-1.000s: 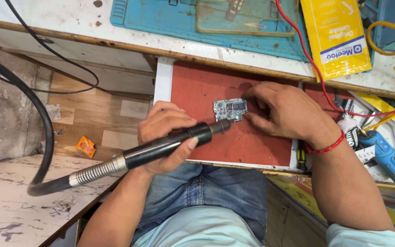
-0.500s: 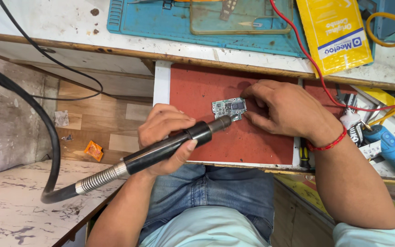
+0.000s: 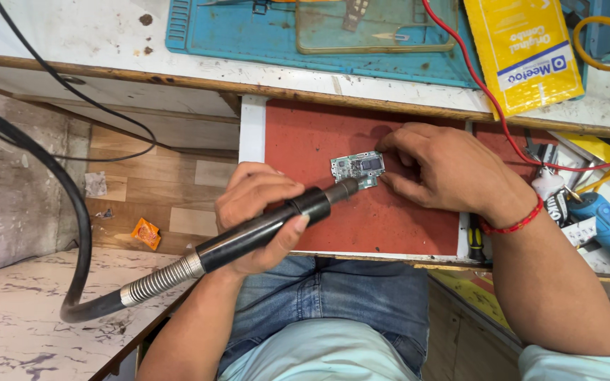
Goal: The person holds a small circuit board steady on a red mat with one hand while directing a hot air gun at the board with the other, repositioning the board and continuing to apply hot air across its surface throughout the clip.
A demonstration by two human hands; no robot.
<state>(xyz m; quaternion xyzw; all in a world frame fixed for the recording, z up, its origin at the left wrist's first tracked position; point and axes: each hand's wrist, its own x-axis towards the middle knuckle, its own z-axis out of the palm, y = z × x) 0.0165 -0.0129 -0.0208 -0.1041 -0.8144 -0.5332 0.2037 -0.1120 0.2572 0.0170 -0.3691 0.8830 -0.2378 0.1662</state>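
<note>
Our left hand (image 3: 259, 212) wraps tight around the long black rotary tool (image 3: 262, 229); it slants up-right, tip on the small green circuit board (image 3: 358, 168) mid-frame, pinned by our right hand (image 3: 446, 169) fingers

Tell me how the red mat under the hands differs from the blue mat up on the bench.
The red mat lies on the lower pull-out shelf; the blue mat lies on the white bench above. The red mat carries a small circuit board held by the right hand; the blue mat carries a clear rectangular plate. Both lie flat.
</note>
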